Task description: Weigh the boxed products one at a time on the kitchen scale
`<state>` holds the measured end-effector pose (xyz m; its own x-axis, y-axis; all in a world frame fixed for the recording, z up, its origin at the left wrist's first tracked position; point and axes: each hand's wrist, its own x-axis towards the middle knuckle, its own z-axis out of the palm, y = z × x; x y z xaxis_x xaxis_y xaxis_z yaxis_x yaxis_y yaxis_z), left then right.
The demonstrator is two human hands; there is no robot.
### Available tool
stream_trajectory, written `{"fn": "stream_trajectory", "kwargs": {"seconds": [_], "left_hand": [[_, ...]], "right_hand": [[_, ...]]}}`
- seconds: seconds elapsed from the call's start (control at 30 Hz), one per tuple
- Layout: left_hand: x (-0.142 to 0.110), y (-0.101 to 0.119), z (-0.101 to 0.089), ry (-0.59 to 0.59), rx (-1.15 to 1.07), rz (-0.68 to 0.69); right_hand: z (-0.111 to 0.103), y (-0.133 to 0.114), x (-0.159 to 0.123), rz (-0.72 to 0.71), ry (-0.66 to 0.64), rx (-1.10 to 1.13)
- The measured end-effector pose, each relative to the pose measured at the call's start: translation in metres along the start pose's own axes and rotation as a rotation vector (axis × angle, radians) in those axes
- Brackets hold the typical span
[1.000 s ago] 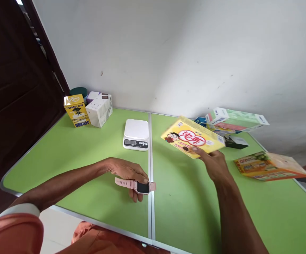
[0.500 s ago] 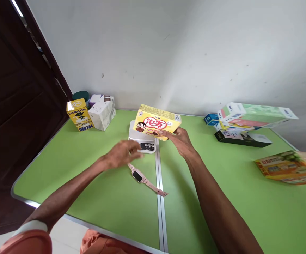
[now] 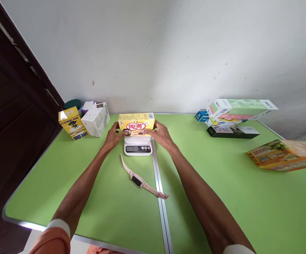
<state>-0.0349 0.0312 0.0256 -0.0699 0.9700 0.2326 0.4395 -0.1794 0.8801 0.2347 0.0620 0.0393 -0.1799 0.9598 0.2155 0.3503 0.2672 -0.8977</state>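
A yellow snack box (image 3: 136,117) with red lettering is gripped at its two ends, over a white digital kitchen scale (image 3: 138,144). My left hand (image 3: 114,136) closes on the left end, thumb across the front. On the right end my right hand (image 3: 161,134) holds it the same way, thumb on the front face. The box hides the back of the scale; whether it rests on the platform I cannot tell. The scale's display and buttons face me. A pink wristwatch (image 3: 136,180) lies stretched out in front of the scale.
Left, by the wall, stand a yellow carton (image 3: 74,125), a white box (image 3: 96,120) and a dark green lid (image 3: 73,103). Rightward are a pale green box (image 3: 244,107), a small blue box (image 3: 202,116), a black box (image 3: 232,132) and an orange package (image 3: 280,155). A metal seam (image 3: 159,187) crosses the green table.
My left hand has moved up and taken hold of the box's left end. The box has shifted left and been straightened over the scale. The view has shifted slightly.
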Motion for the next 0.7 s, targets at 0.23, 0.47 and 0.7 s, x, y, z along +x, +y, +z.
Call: {"fn": "stream_trajectory", "kwargs": {"seconds": [0.23,0.47,0.7], "left_hand": [[-0.005,0.001,0.001,0.042,0.052,0.010],[-0.106,0.017,-0.010,-0.061,0.417,0.339],[-0.150,0.021,-0.006,-0.578,0.503,0.419]], "right_hand": [[0.006,0.013,0.003,-0.019,0.045,0.011],[0.008,0.023,-0.004,-0.016,0.098,0.049],[0.009,0.022,-0.010,0.008,0.126,0.153]]}}
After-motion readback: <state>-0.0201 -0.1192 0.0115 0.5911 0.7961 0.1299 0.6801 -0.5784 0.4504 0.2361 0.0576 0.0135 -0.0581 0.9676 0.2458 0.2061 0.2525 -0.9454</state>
